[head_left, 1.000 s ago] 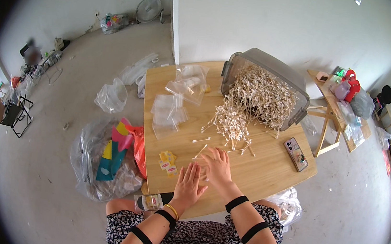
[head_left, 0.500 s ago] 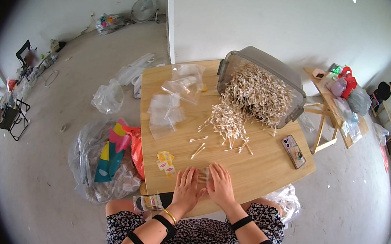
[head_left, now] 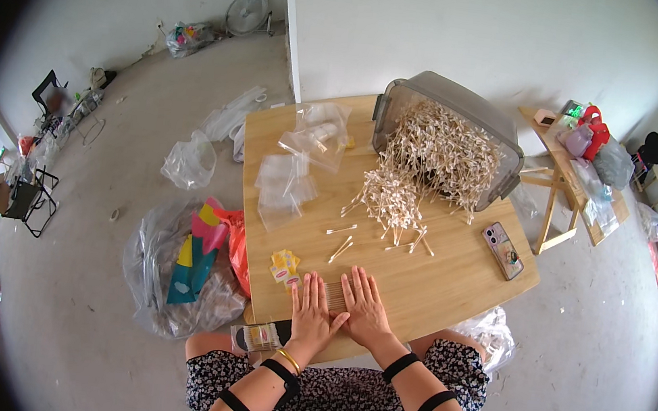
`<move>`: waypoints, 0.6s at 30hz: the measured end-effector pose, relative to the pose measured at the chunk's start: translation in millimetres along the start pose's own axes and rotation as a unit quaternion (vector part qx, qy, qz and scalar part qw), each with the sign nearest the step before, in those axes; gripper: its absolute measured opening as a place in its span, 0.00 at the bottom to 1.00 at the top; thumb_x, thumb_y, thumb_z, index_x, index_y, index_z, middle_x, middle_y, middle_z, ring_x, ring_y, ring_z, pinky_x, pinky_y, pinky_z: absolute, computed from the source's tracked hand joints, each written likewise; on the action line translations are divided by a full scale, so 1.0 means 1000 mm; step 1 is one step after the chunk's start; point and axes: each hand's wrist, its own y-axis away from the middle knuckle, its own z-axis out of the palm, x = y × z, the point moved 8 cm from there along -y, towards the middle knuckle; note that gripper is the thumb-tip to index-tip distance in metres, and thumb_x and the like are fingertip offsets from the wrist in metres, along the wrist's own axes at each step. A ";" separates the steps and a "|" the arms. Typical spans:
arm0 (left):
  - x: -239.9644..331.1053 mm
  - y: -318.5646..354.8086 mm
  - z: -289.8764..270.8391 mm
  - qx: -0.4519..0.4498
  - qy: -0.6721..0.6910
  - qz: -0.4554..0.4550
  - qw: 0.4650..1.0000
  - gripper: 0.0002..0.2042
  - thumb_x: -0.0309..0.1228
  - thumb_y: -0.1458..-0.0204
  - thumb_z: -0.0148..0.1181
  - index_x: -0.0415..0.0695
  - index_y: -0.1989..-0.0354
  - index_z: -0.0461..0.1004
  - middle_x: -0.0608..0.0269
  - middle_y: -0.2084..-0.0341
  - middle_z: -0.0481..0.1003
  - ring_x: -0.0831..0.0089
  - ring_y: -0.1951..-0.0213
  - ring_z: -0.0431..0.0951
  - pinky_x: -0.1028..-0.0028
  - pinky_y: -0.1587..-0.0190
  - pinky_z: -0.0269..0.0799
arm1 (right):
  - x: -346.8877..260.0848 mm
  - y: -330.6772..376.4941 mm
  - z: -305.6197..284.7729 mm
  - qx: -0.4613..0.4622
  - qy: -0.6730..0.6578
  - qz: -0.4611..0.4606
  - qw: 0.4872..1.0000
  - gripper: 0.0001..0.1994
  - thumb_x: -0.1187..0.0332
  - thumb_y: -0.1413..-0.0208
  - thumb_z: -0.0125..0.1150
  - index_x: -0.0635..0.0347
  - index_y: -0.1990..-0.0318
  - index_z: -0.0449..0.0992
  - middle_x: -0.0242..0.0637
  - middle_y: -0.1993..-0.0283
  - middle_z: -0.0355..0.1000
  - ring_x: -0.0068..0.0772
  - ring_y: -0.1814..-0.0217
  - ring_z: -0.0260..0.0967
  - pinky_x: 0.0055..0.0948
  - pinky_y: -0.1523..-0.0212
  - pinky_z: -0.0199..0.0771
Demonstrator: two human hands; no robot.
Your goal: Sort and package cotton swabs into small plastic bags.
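Note:
A row of cotton swabs [head_left: 336, 297] lies side by side at the table's near edge, its ends partly covered by my hands. My left hand [head_left: 311, 316] rests flat along the row's left end, fingers stretched out. At the right end my right hand [head_left: 366, 312] lies just as flat, palm down, and the thumbs nearly meet. Farther off, a heap of cotton swabs [head_left: 391, 200] spills from a tipped grey plastic bin [head_left: 459, 92], with several loose swabs [head_left: 341, 249] in front. Small yellow-and-white cards [head_left: 284, 265] lie left of my left hand.
Clear plastic bags [head_left: 286, 191] lie on the table's left side; a phone [head_left: 502, 250] is at its right. A filled swab packet [head_left: 262, 336] sits by my left forearm. Large plastic bags [head_left: 155, 267] stand on the floor to the left. A side table [head_left: 582, 194] stands right.
Both hands stay at the swab row. Their fingers have flattened and spread a little, the left hand's most clearly. The whole view has shifted slightly.

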 end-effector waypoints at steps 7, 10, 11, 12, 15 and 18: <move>-0.009 0.003 -0.011 -0.017 -0.008 0.001 1.000 0.47 0.63 0.38 0.32 0.26 0.29 0.44 0.38 0.26 0.42 0.50 0.24 0.35 0.48 0.26 0.25 | -0.009 -0.003 0.001 -0.006 0.011 -0.001 1.000 0.41 0.45 0.40 0.51 0.66 0.28 0.50 0.58 0.23 0.41 0.54 0.19 0.34 0.50 0.22 0.33; -0.027 0.014 -0.036 -0.014 0.029 -0.060 0.998 0.45 0.61 0.37 0.34 0.26 0.29 0.45 0.37 0.27 0.43 0.49 0.24 0.37 0.49 0.26 0.27 | -0.006 0.000 0.005 -0.016 0.022 0.007 1.000 0.41 0.44 0.38 0.50 0.65 0.27 0.49 0.56 0.22 0.40 0.52 0.19 0.33 0.48 0.22 0.32; -0.038 0.024 -0.052 0.030 0.045 -0.080 0.995 0.43 0.58 0.36 0.35 0.26 0.29 0.46 0.37 0.27 0.42 0.49 0.24 0.37 0.49 0.26 0.27 | -0.004 0.004 0.006 -0.017 0.017 0.016 1.000 0.41 0.44 0.38 0.49 0.64 0.26 0.49 0.54 0.22 0.40 0.50 0.18 0.32 0.47 0.21 0.32; -0.053 0.038 -0.069 0.075 0.059 -0.102 0.990 0.41 0.56 0.35 0.36 0.26 0.30 0.46 0.37 0.27 0.42 0.48 0.25 0.37 0.49 0.26 0.27 | -0.010 0.007 0.006 -0.017 0.013 0.012 1.000 0.41 0.44 0.38 0.49 0.64 0.26 0.49 0.54 0.22 0.40 0.50 0.18 0.32 0.47 0.21 0.32; -0.112 0.093 -0.070 0.119 0.031 -0.184 0.975 0.38 0.53 0.34 0.39 0.26 0.30 0.49 0.34 0.30 0.50 0.45 0.27 0.47 0.50 0.27 0.37 | -0.042 0.015 0.008 -0.022 0.006 -0.018 1.000 0.41 0.44 0.37 0.49 0.63 0.26 0.49 0.53 0.22 0.40 0.49 0.18 0.32 0.48 0.21 0.32; -0.152 0.137 -0.055 0.159 0.193 -0.268 0.931 0.31 0.50 0.33 0.42 0.29 0.40 0.65 0.33 0.45 0.69 0.45 0.41 0.69 0.56 0.38 0.62 | -0.076 0.025 0.017 -0.049 0.017 -0.025 0.998 0.39 0.46 0.37 0.49 0.61 0.26 0.49 0.52 0.21 0.39 0.49 0.18 0.32 0.48 0.21 0.32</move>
